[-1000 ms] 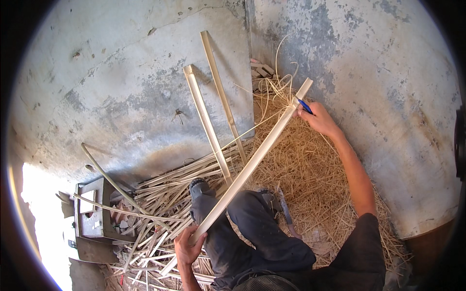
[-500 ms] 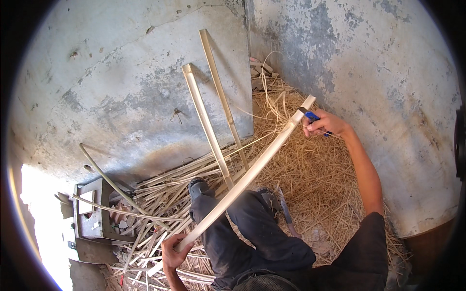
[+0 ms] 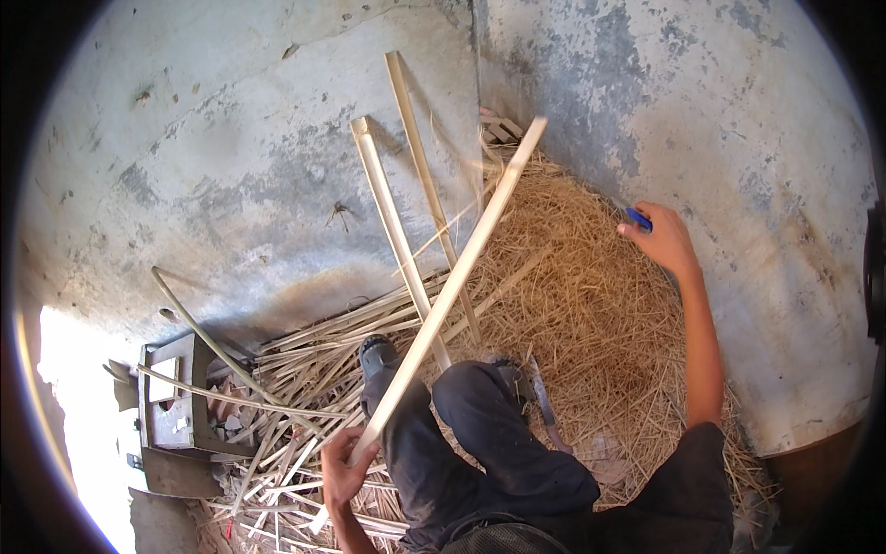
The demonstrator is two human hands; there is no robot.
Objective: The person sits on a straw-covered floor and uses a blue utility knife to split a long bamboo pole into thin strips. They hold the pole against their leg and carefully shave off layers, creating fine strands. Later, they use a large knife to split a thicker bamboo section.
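My left hand (image 3: pixel 345 463), low in the view, is closed around the near end of a long pale bamboo strip (image 3: pixel 450 286). The strip slants up and away to the right over my left leg, its far end standing free before the wall corner. Out to the right, my right hand (image 3: pixel 666 242) is closed on a blue-handled knife (image 3: pixel 639 219). Its blade is hard to make out, and the hand is apart from the strip. Thin shavings (image 3: pixel 448 235) trail beside the strip.
Two more bamboo strips (image 3: pixel 389 212) lean on the worn wall (image 3: pixel 231 185). Dry shavings (image 3: pixel 591 277) heap up at the right. Split canes (image 3: pixel 323 323) and an open wooden box (image 3: pixel 175 420) lie at left. A long-bladed tool (image 3: pixel 544 402) rests by my right foot.
My right hand, with the knife, has come off the strip and moved right. The strip's far end has swung up and left; my left hand still grips its near end.
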